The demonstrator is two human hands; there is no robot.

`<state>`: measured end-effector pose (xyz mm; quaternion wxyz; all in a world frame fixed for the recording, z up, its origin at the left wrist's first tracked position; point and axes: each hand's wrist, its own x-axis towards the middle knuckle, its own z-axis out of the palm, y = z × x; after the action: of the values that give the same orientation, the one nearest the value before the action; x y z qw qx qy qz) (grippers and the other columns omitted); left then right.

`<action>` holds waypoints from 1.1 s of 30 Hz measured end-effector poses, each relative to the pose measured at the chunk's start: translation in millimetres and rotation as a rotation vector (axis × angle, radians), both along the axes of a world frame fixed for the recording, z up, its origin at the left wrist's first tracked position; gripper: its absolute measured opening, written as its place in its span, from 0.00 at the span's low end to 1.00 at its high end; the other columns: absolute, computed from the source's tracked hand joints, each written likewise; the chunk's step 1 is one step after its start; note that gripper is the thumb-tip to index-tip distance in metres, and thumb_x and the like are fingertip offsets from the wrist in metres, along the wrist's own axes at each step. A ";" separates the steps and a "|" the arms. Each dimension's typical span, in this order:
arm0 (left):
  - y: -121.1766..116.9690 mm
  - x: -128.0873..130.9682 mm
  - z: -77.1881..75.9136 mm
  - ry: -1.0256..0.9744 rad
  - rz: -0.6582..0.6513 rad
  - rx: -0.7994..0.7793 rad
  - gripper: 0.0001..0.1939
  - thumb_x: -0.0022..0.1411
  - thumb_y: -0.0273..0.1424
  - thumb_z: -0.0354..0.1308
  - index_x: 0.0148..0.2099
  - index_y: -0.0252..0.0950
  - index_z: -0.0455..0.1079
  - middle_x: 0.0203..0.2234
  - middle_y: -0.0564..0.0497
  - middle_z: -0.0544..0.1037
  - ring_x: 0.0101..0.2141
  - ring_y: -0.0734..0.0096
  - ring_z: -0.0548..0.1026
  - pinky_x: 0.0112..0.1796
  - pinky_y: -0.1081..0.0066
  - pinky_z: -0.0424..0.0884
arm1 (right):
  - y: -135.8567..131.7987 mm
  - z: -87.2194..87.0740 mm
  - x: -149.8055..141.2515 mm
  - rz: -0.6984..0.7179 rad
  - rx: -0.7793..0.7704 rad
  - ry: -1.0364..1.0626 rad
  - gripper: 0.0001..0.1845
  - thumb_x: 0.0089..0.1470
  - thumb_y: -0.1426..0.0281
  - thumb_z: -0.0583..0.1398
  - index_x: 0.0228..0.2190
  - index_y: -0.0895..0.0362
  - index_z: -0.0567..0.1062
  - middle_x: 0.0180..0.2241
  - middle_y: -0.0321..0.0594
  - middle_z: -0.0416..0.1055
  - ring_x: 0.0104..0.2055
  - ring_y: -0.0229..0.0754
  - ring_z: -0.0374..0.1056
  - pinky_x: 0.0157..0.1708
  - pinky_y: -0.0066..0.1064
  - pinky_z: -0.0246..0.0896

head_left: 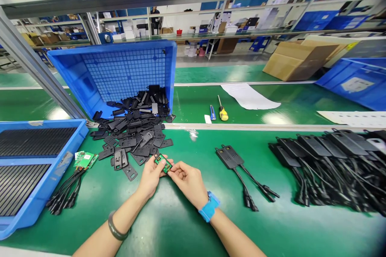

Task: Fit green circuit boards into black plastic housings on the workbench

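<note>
My left hand (151, 176) and my right hand (187, 180) meet over the green mat, both pinching a small green circuit board (163, 163) between fingertips. Just beyond the hands lies a heap of black plastic covers (135, 130) spilling from a tipped blue crate (120, 74). A few more green boards with black cables (85, 160) lie to the left. Two black assembled units with cables (238, 164) lie to the right of my right hand.
A blue tray of black ridged parts (33, 164) stands at the left edge. A big pile of finished black cabled units (334, 164) fills the right. A yellow-handled screwdriver (222, 109), a blue cutter (212, 112) and paper sheets (250, 96) lie behind.
</note>
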<state>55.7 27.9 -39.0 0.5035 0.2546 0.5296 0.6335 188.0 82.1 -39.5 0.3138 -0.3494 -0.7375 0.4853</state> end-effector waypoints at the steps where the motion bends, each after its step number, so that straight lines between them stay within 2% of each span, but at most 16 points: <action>1: 0.2 0.4 -0.2 0.027 0.019 0.007 0.19 0.58 0.39 0.60 0.46 0.31 0.65 0.39 0.39 0.78 0.39 0.58 0.77 0.36 0.67 0.74 | 0.2 -0.3 -0.4 -0.009 -0.007 0.001 0.07 0.50 0.66 0.61 0.26 0.56 0.69 0.20 0.31 0.65 0.20 0.34 0.58 0.21 0.24 0.54; 4: -0.6 0.5 1.8 0.089 0.056 0.053 0.19 0.58 0.40 0.60 0.45 0.32 0.64 0.37 0.41 0.78 0.37 0.59 0.77 0.34 0.67 0.74 | 1.9 -0.8 0.1 0.010 -0.017 -0.056 0.11 0.49 0.64 0.63 0.23 0.56 0.68 0.18 0.31 0.64 0.20 0.34 0.58 0.20 0.24 0.53; 8: -2.0 0.6 4.9 0.136 0.071 0.089 0.18 0.59 0.41 0.59 0.45 0.34 0.62 0.37 0.42 0.78 0.38 0.58 0.77 0.37 0.65 0.73 | 1.8 -4.8 1.4 0.124 -0.056 -0.095 0.18 0.54 0.60 0.58 0.18 0.57 0.71 0.16 0.33 0.65 0.19 0.35 0.58 0.20 0.25 0.50; 15: -4.9 -1.9 4.4 0.239 0.050 0.099 0.16 0.64 0.40 0.53 0.49 0.38 0.59 0.39 0.44 0.78 0.41 0.61 0.76 0.42 0.63 0.71 | -3.8 -10.7 -2.8 0.069 -0.056 0.029 0.16 0.53 0.61 0.60 0.19 0.57 0.73 0.18 0.34 0.69 0.20 0.35 0.60 0.23 0.25 0.54; 19: -7.8 -2.3 6.4 0.339 0.066 0.137 0.14 0.64 0.39 0.53 0.48 0.38 0.60 0.39 0.44 0.78 0.42 0.60 0.76 0.44 0.64 0.69 | -4.0 -10.3 -4.3 0.065 -0.048 0.042 0.17 0.54 0.62 0.59 0.20 0.57 0.74 0.18 0.35 0.70 0.20 0.35 0.62 0.23 0.25 0.56; 24: -8.5 -0.7 6.8 0.071 0.044 0.124 0.15 0.63 0.40 0.55 0.47 0.38 0.58 0.38 0.44 0.78 0.40 0.58 0.77 0.36 0.65 0.72 | -4.9 -12.9 -6.3 0.061 -0.118 0.058 0.16 0.54 0.62 0.59 0.21 0.58 0.75 0.18 0.35 0.70 0.19 0.35 0.62 0.22 0.24 0.56; 26: -8.0 0.8 6.2 -0.007 0.067 0.120 0.16 0.62 0.40 0.56 0.47 0.38 0.58 0.38 0.44 0.78 0.40 0.58 0.76 0.36 0.65 0.72 | -6.1 -13.2 -6.8 0.041 -0.080 0.058 0.16 0.54 0.61 0.58 0.22 0.58 0.75 0.18 0.35 0.71 0.20 0.36 0.63 0.23 0.25 0.56; 30: -7.5 4.9 6.2 -0.071 0.127 0.129 0.17 0.60 0.40 0.58 0.45 0.37 0.59 0.38 0.44 0.77 0.41 0.58 0.76 0.38 0.65 0.72 | -7.5 -13.2 -7.4 -0.017 0.043 0.038 0.16 0.55 0.60 0.58 0.22 0.57 0.75 0.20 0.36 0.71 0.22 0.36 0.63 0.25 0.26 0.57; 33: -9.1 7.5 6.8 -0.033 0.156 0.148 0.17 0.60 0.40 0.58 0.45 0.37 0.59 0.38 0.44 0.77 0.41 0.58 0.76 0.38 0.64 0.73 | -6.0 -15.8 -9.4 0.006 -0.071 0.045 0.17 0.54 0.58 0.58 0.22 0.57 0.74 0.17 0.36 0.70 0.19 0.36 0.62 0.22 0.26 0.57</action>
<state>63.1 18.8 -32.2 0.4408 0.2386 0.4914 0.7122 178.6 76.1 -55.3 0.3162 -0.3471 -0.7136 0.5200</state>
